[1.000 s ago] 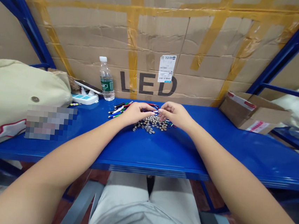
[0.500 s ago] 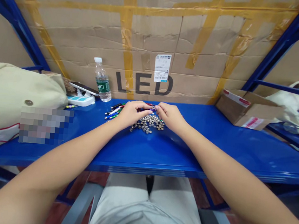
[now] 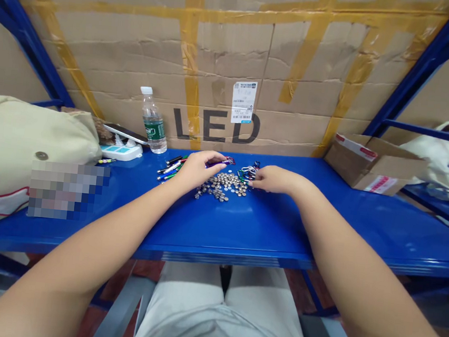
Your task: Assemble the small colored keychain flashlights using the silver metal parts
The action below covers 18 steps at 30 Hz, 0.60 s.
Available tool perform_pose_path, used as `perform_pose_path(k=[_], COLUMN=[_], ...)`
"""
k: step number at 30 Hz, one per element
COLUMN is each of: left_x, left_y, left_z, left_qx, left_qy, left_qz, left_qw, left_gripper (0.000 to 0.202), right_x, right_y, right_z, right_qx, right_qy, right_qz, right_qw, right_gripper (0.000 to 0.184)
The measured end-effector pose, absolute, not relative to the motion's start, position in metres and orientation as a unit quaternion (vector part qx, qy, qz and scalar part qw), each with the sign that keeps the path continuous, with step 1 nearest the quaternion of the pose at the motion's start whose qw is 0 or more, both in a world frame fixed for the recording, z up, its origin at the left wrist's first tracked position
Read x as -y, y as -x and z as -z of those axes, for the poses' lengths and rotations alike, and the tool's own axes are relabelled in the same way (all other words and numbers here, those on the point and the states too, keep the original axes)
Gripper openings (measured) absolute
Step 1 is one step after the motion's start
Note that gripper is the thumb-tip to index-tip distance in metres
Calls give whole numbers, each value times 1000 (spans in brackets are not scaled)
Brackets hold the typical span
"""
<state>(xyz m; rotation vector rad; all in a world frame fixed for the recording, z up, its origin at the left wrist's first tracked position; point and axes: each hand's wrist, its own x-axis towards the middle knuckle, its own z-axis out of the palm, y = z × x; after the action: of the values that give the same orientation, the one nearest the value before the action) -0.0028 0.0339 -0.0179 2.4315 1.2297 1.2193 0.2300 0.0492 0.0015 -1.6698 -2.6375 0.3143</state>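
A pile of small silver button cells [image 3: 221,184] lies on the blue shelf [image 3: 242,228] between my hands. My left hand [image 3: 197,167] is closed around a thin purple pen-like stick [image 3: 221,162] just behind the pile. My right hand [image 3: 273,179] rests on the shelf at the pile's right edge, fingers pinched together beside a clump of small coloured clips [image 3: 248,172]. What the right fingers hold is too small to name. Several more coloured sticks [image 3: 171,166] lie to the left of my left hand.
A water bottle [image 3: 153,121] stands at the back left beside a phone on a white power strip [image 3: 122,150]. A beige bag [image 3: 23,154] fills the left end. An open cardboard box [image 3: 370,164] sits at the right. A taped "LED" carton [image 3: 225,73] forms the back wall.
My right hand has drawn away from the left hand, moving right and down onto the shelf by the clips. The left hand keeps the purple stick.
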Motion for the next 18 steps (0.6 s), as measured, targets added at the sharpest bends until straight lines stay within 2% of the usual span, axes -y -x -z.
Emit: perform_pose_path(k=[4, 10, 15, 18], left_x=[-35, -32, -33, -32], left_y=[7, 5, 6, 6], left_z=[18, 16, 17, 16], left_qx=[-416, -396, -392, -388], left_qy=[-809, -836, -840, -846], left_qz=[-408, -372, -366, -360], left_qw=[79, 73, 79, 66], left_gripper=[20, 20, 21, 22], right_x=[-53, -49, -47, -47], right_y=[-230, -232, -233, -241], right_z=[4, 2, -3, -9], right_qx=[827, 768, 784, 793], right_qy=[559, 614, 613, 606], right_qz=[-55, -179, -89, -71], right_qw=[-10, -27, -39, 9], right_gripper=[26, 16, 11, 16])
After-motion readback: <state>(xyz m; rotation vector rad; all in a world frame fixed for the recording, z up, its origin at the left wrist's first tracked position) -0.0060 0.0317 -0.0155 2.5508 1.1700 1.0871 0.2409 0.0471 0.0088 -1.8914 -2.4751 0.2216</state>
